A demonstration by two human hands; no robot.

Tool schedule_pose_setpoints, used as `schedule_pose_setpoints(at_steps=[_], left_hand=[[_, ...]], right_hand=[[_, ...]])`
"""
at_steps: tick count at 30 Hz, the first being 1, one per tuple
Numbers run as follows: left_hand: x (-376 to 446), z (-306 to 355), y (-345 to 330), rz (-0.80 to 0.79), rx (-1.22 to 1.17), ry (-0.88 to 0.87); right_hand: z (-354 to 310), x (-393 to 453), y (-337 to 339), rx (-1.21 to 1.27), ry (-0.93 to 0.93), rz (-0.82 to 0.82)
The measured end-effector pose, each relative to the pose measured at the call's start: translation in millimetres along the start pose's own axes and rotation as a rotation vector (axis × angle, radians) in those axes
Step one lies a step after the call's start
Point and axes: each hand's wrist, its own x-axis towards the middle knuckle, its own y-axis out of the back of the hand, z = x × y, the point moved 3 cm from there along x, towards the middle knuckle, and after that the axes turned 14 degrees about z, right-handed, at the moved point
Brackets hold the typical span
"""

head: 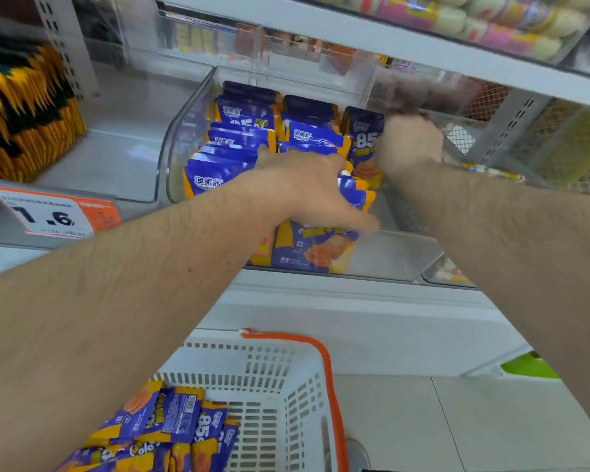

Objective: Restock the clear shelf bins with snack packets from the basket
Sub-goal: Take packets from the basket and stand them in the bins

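Landmark: clear shelf bin (181, 137), sitting on the middle shelf; all places are being given relative to it.
Snack packets: blue-and-orange packets (242, 137) are standing in rows inside the bin, filling its left and middle; the right front part is looking sparse.
Basket: white basket (276, 379) with orange handle is sitting below and in front of the bin, more packets (171, 424) lying in its left corner.
Left hand: left hand (307, 185) is reaching in over the bin's front wall, palm down, fingers spread wide and pressing on the front packets, seemingly steadying them.
Right hand: right hand (407, 141) is reaching deeper at the bin's right side, touching an upright packet (363, 137); it is motion-blurred, so I cannot tell whether its fingers are pinching or just pushing.
Risk 1: rows are likely toppling forward if the left hand lifts early, since the packets are leaning loosely.
Risk 2: forearms are crossing the bin's front wall; dragging back could tug the bin off the shelf.
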Motion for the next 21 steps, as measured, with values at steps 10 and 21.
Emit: schedule_pose_setpoints(at_steps=[10, 21], left_hand=[[-70.0, 20.9, 26.8, 0.725, -0.291, -0.121], [-177.0, -29.2, -56.9, 0.730, -0.642, -0.051]], right_hand=[[-24.0, -89.6, 113.5, 0.588, -0.384, 0.272], [-112.3, -208.9, 88.7, 0.847, -0.095, 0.145]])
